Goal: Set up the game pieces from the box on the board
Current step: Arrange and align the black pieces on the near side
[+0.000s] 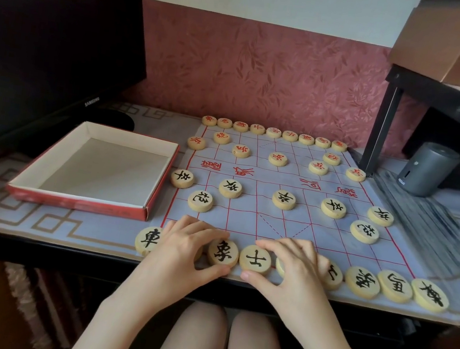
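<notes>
Left hand [182,245] and right hand [296,265] pinch near-row pieces [254,260]; box [78,203] shows bare floor.

Left hand [182,246], right hand [298,266] on pieces [223,253]

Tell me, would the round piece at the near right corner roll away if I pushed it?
Probably not: the piece lies flat on its broad face, so it should slide rather than roll. It looks like thick, solid wood, so it is likely stiff and hard to break. Stood on its edge, it might well roll.
</notes>
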`<state>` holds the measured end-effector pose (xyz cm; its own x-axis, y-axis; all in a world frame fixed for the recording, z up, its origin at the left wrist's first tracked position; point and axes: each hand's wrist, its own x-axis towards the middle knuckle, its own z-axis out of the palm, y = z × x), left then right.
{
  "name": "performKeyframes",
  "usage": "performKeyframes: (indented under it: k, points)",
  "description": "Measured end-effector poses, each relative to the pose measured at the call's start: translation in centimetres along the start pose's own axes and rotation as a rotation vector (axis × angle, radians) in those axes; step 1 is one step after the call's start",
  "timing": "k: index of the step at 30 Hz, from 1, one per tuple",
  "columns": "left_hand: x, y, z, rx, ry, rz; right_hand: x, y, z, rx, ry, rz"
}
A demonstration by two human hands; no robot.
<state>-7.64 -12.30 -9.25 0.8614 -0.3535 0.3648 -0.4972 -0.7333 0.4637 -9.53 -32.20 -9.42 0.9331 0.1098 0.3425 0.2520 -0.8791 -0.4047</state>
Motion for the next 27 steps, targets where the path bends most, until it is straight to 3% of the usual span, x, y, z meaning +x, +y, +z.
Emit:
performKeyframes:
  k: [27]
  points:
    - [0.4,1.0,-0.2,-0.049,-0.004,0.000,-0.8,0.4,-1.4,0.093,0.063,-0.017]
